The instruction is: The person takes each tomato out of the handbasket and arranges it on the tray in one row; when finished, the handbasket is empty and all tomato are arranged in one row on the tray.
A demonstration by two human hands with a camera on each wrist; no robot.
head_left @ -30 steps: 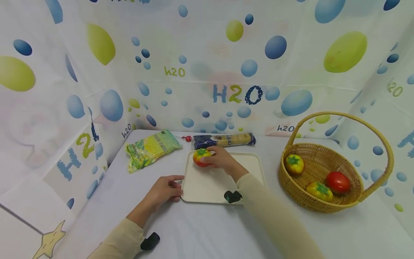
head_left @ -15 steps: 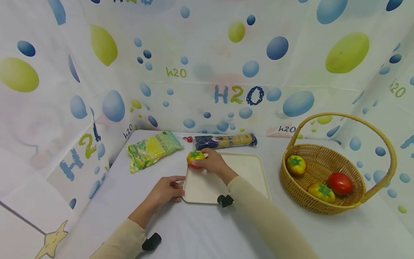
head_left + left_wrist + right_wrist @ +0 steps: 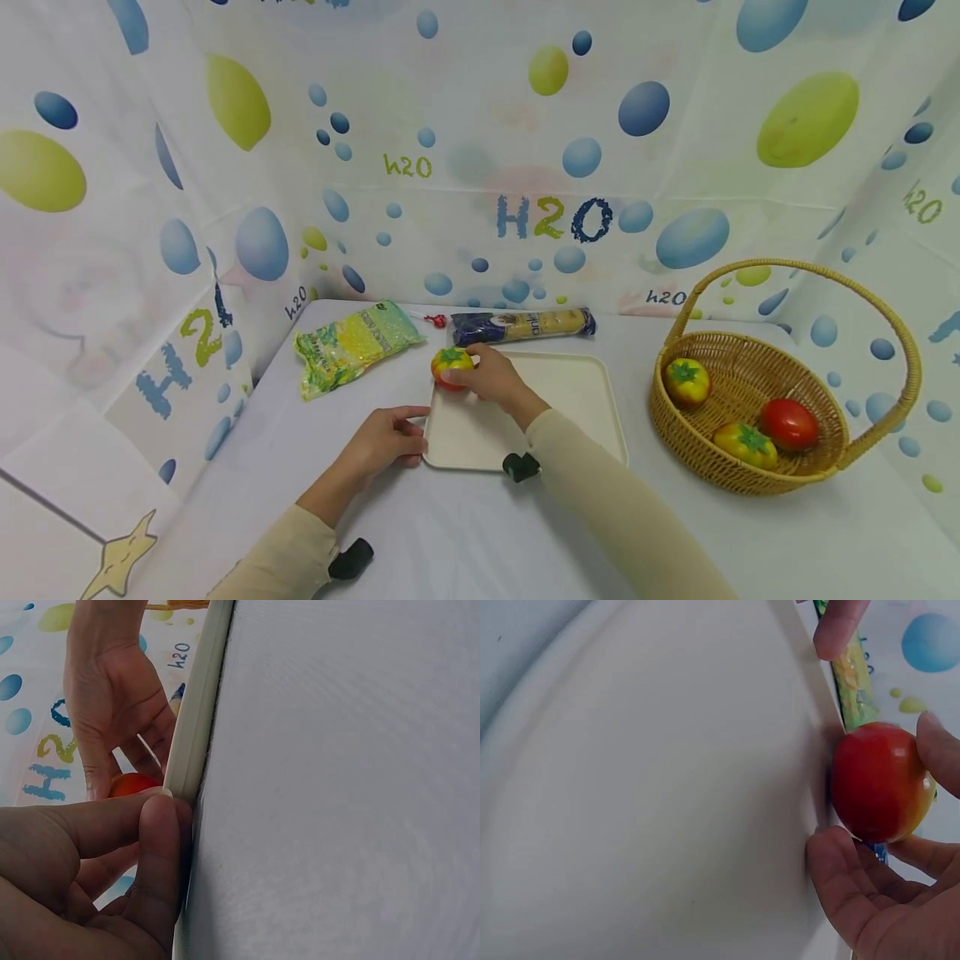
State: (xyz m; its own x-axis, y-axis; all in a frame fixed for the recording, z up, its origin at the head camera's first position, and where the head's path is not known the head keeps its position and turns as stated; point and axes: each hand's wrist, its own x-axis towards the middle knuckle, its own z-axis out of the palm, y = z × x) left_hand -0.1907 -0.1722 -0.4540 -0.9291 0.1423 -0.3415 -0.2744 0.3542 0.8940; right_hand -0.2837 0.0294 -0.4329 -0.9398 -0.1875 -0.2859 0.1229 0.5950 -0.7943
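A red and yellow tomato (image 3: 452, 358) with a green leafy top is at the far left corner of the cream tray (image 3: 468, 433). My right hand (image 3: 495, 377) holds it between thumb and fingers. In the right wrist view the tomato (image 3: 877, 780) shows its red underside close to the tray's raised rim; whether it touches the tray I cannot tell. My left hand (image 3: 384, 446) is at the near left side of the tray. In the left wrist view the left hand's thumb and a finger (image 3: 159, 832) pinch the tray's rim (image 3: 191, 727).
To the right stands a wicker basket (image 3: 675, 433) with a tall handle, holding two yellow-green tomatoes (image 3: 742, 443) and a red one (image 3: 787, 422). Behind the tray lie a noodle packet (image 3: 525, 326) and a small red item (image 3: 435, 321). A yellow-green bag (image 3: 360, 346) lies left.
My right hand has moved a little to the left with the tomato, towards the tray's far left corner, and then stayed there. My left hand keeps its place at the tray.
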